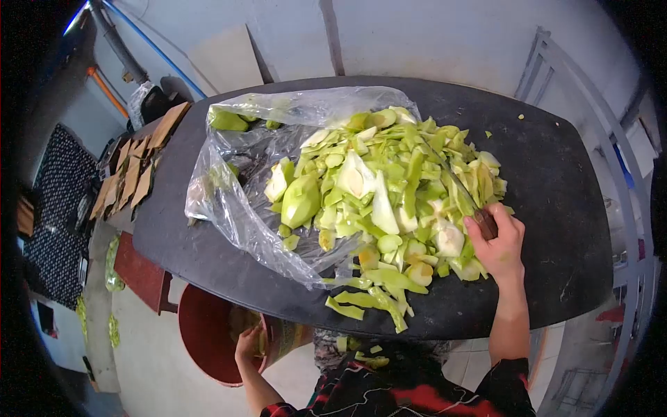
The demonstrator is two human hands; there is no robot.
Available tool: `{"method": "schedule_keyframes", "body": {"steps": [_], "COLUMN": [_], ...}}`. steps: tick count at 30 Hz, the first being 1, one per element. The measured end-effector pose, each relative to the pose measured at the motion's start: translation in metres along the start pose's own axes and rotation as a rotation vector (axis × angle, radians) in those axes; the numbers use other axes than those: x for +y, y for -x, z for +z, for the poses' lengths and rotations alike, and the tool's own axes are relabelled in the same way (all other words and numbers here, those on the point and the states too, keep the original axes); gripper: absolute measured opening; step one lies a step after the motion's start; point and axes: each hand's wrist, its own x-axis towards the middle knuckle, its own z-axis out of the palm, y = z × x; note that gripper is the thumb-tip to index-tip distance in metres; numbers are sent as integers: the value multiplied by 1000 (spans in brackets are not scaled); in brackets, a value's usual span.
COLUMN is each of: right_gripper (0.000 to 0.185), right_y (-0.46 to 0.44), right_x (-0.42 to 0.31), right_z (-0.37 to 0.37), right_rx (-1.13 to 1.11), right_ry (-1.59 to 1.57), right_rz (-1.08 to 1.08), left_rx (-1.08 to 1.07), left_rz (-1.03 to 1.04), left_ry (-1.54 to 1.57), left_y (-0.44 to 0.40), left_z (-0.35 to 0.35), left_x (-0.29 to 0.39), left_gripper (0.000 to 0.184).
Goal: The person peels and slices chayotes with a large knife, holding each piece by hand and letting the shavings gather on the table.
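Right hand is closed around the handle of a knife, whose blade slants toward the far edge of the table and lies over the peels. Left hand reaches past the near edge, into the mouth of a red bucket; its fingers look curled, but whether they hold anything I cannot tell. Something yellowish shows inside the bucket by the fingers, too dim to name.

Green peels and pale chunks make a broad heap across the middle of the table, a few strips spilling to the near edge. At the heap's left side sits a pale green fruit. Left of that, a clear bag lies wide open, partly under the heap; a darker green fruit rests in its far left corner, with a smaller green piece beside it. More scraps lie on the person's lap, below the near edge. Cardboard pieces stand beside the table's left edge
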Motion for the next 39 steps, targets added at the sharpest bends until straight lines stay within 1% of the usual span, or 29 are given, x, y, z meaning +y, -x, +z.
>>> {"method": "schedule_keyframes", "body": {"steps": [1, 3, 4, 5, 6, 7, 9, 11, 12, 13, 15, 16, 17, 18, 20, 21, 23, 24, 26, 27, 28, 30, 31, 32, 34, 35, 37, 39], "right_gripper": [24, 24, 24, 24, 24, 25, 24, 24, 24, 24, 24, 24, 24, 24, 24, 24, 24, 24, 24, 24, 24, 24, 24, 24, 24, 24, 23, 23], "right_y": [-1, -1, 0, 0, 1, 3, 5, 8, 8, 9, 12, 11, 11, 11, 11, 11, 10, 9, 11, 12, 12, 13, 14, 13, 13, 13, 13, 13], "right_x": [1, 2, 3, 4, 4, 4, 6, 6, 5, 5, 7, 9, 10, 11, 13, 13, 14, 14, 13, 11, 9, 8, 9, 10, 9, 8, 7, 7], "right_z": [0, -1, 0, 0, 1, 3, 6, 6, 5, 4, 6, 5, 4, 4, 1, -1, -2, -2, -2, -1, -1, 1, 2, 3, 5, 6, 6, 5], "right_rx": [9, 17, 20, 22, 16, 9, 24, 41, 39, 37, 46, 50, 58, 58, 58, 47, 42, 46, 21, 17, 5, -11, -17, -21, -16, -16, 0, 17], "right_ry": [1, -3, -9, -10, -23, -37, -34, -27, -26, -27, -42, -56, -55, -62, -69, -60, -50, -51, -67, -66, -86, -105, -116, -125, -113, -106, -92, -81], "right_rz": [-25, -33, -37, -34, -31, -29, -56, -88, -103, -117, -108, -97, -103, -109, -113, -131, -155, -151, -148, -138, -141, -147, -150, -157, -152, -138, -158, -175], "left_rx": [-3, 313, 364, 551, 648, 760, 704, 495, 364, 288, 187, 167, 81, 83, 317, 316, 795, 794, 260, 51, 44, 199, 212, 215, 56, 63, 21, 17], "left_rz": [6, 511, 553, 726, 818, 890, 1106, 1223, 1245, 1245, 1380, 1378, 1331, 1340, 1400, 1400, 1411, 1416, 1286, 1068, 1060, 1207, 1209, 1211, 1107, 1108, 1042, 1060], "left_ry": [2, -117, 123, 125, 184, 185, 187, -4, -167, -234, -478, -548, -550, -547, -479, -481, -501, -505, -512, -569, -573, -984, -992, -984, -1058, -1046, -1116, -1038], "left_y": [-6, -23, -27, -11, 8, 45, 61, 82, 99, 100, 93, 77, 54, 37, 13, 6, -3, 0, 7, 24, 38, 57, 46, 45, 55, 54, 45, 33], "left_z": [-2, -21, -33, -29, -25, -3, 19, 65, 92, 119, 158, 171, 180, 184, 181, 174, 164, 167, 170, 176, 184, 193, 196, 197, 202, 204, 207, 205], "left_x": [1, 2, 20, 59, 102, 155, 211, 263, 286, 305, 336, 347, 354, 363, 378, 380, 389, 390, 380, 377, 373, 368, 368, 372, 384, 389, 395, 392], "left_gripper": [21, 18, 19, 21, 24, 27, 30, 32, 35, 33, 34, 36, 36, 36, 36, 36, 38, 38, 47, 66, 66, 82, 89, 89, 91, 91, 96, 93]}}
